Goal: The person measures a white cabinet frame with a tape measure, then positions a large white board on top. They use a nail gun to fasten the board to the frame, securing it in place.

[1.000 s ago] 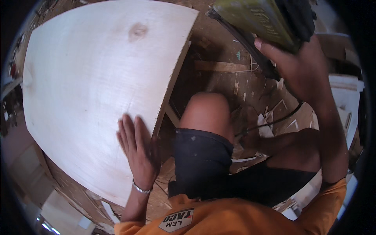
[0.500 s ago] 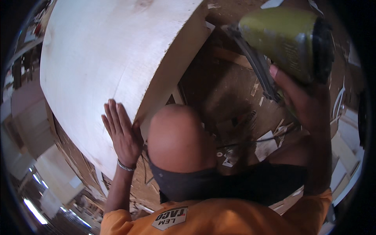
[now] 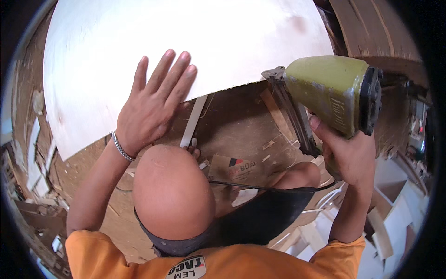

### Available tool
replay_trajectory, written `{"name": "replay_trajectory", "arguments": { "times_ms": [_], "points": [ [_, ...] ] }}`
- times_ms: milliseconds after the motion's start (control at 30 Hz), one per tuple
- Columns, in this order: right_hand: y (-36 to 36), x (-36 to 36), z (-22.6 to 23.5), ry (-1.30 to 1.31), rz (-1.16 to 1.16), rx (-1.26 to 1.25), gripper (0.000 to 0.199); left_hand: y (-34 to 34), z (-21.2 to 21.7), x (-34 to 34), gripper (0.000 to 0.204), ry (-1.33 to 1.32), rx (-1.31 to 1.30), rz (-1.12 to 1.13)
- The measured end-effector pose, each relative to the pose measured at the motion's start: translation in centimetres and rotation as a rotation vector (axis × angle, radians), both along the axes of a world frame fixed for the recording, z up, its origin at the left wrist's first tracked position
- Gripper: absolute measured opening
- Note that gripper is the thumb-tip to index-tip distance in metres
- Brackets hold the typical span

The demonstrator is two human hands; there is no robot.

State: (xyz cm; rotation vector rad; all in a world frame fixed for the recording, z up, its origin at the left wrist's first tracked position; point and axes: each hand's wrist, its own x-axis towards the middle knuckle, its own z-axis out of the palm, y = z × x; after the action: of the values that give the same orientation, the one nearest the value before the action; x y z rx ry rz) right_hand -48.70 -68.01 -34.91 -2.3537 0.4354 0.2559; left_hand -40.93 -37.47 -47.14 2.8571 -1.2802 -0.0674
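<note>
My left hand (image 3: 151,107) lies flat near the front edge of a large pale plywood panel (image 3: 223,42), its fingers straight and slightly apart. An olive-green nail gun (image 3: 325,90) is in my right hand (image 3: 348,156), which is wrapped around the handle. The gun's nose reaches the panel's edge at the right; I cannot tell whether it touches. Its dark magazine (image 3: 297,123) slants down toward me. A narrow pale wood strip (image 3: 195,118) extends from under the panel toward my bent knee (image 3: 172,190).
A black hose (image 3: 274,189) runs across the floor below the gun. Printed brown cardboard (image 3: 230,169) lies beside my knee. White and wooden offcuts (image 3: 385,223) are heaped at the right, with pale scraps (image 3: 39,174) at the left. A brown wooden surface (image 3: 371,28) stands at the far right.
The panel now lies more squarely across my view, and its side face no longer shows. My left hand appears farther forward with fingers more spread. The nail gun's nose is now at the panel's edge.
</note>
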Motion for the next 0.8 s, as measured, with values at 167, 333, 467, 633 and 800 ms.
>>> {"name": "replay_trajectory", "arguments": {
  "times_ms": [167,333,467,633,800],
  "points": [
    [0.7,2.8,1.0,0.002,0.179,-0.108,0.04,0.2,-0.3,0.3,0.069,0.01,-0.056,0.008],
    [1.3,4.5,2.0,0.06,0.26,-0.116,0.042,0.6,-0.2,0.2,0.065,-0.032,-0.011,0.022],
    [1.5,5.6,2.8,0.179,0.294,-0.065,0.041,0.3,-0.6,0.3,0.065,-0.039,-0.003,0.017],
    [1.7,5.5,2.8,0.177,0.291,-0.081,0.033,0.4,-0.6,0.3,0.066,-0.02,-0.01,0.025],
    [0.5,4.4,2.2,0.032,0.28,-0.125,0.035,0.1,-0.5,0.2,0.067,0.002,-0.063,0.016]
  ]
}}
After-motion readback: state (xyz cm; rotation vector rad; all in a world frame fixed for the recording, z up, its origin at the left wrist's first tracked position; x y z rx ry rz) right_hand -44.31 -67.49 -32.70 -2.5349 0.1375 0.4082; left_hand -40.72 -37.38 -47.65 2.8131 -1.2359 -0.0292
